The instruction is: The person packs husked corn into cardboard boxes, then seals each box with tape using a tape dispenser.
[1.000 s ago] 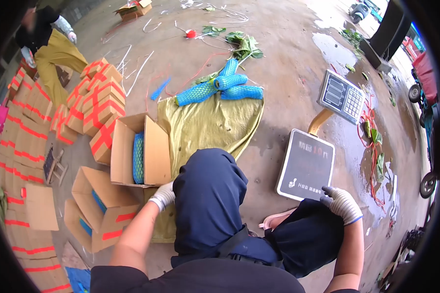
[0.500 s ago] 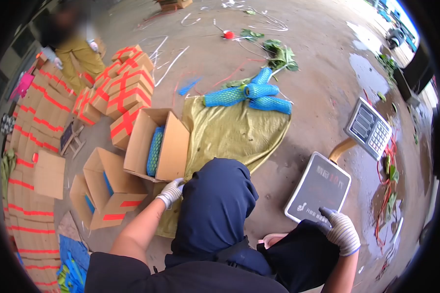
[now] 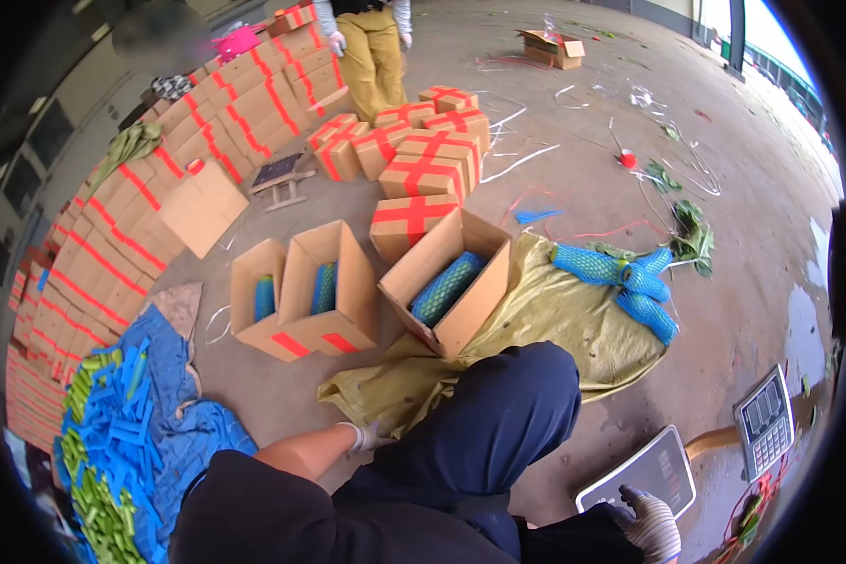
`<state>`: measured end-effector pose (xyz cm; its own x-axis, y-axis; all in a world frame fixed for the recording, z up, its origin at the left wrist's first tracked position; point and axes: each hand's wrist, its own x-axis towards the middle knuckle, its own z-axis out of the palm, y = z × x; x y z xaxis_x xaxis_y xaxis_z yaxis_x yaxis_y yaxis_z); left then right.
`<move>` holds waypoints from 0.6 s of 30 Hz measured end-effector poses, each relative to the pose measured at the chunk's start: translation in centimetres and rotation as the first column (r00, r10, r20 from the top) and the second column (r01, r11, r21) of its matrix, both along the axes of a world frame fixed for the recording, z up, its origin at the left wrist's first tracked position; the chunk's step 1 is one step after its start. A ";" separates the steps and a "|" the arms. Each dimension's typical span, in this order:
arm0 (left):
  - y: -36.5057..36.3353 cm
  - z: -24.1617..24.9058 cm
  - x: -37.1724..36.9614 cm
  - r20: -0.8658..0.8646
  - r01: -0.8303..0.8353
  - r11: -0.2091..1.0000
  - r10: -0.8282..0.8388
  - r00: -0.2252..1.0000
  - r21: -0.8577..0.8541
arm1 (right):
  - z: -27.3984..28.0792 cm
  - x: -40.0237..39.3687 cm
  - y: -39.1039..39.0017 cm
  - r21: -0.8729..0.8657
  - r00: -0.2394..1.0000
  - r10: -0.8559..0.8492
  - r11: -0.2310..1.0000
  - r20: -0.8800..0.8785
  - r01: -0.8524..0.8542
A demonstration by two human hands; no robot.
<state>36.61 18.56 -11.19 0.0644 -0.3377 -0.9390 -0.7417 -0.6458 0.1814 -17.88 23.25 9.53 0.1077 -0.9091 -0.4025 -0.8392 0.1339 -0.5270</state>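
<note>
My left hand, in a whitish knit glove, is low beside my bent knee, at the edge of an olive-yellow sack spread on the floor. Its fingers look loosely apart, partly hidden by the knee. My right hand, in a striped glove with grey fingertips, hovers by the platform scale, fingers stretched and nothing held. An open carton with a blue-netted long green item stands ahead. Two more open cartons hold similar items. Several blue-netted pieces lie on the sack's far end.
Red-taped cartons are stacked ahead, and a long wall of cartons curves along the left. A person stands behind the stack. Blue and green netting is heaped at lower left. The scale's display stands right; leaves and straps litter the floor.
My view has swung left, so the cartons appear farther right and the netting heap shows. My left hand has moved from beside the open carton back toward my knee. My right hand stays near the scale.
</note>
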 end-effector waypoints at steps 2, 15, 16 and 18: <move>0.5 2.3 -0.3 0.180 -0.225 0.974 0.220 0.959 0.010 | -0.3 -0.3 -1.1 0.024 0.994 0.107 0.994 -0.014 -0.106; 1.1 -2.1 1.9 0.238 0.437 0.832 -0.373 0.897 -0.343 | -8.4 -7.3 -0.9 0.153 0.928 0.294 0.952 -0.229 -0.264; 1.3 -1.1 1.5 0.242 0.438 0.826 -0.372 0.896 -0.354 | -8.6 -7.5 -0.7 0.216 0.931 0.337 0.928 -0.139 -0.303; 2.5 0.9 0.8 0.495 0.614 0.732 -0.433 0.753 -0.294 | -7.3 -6.2 0.0 0.175 0.973 0.213 0.965 -0.083 -0.196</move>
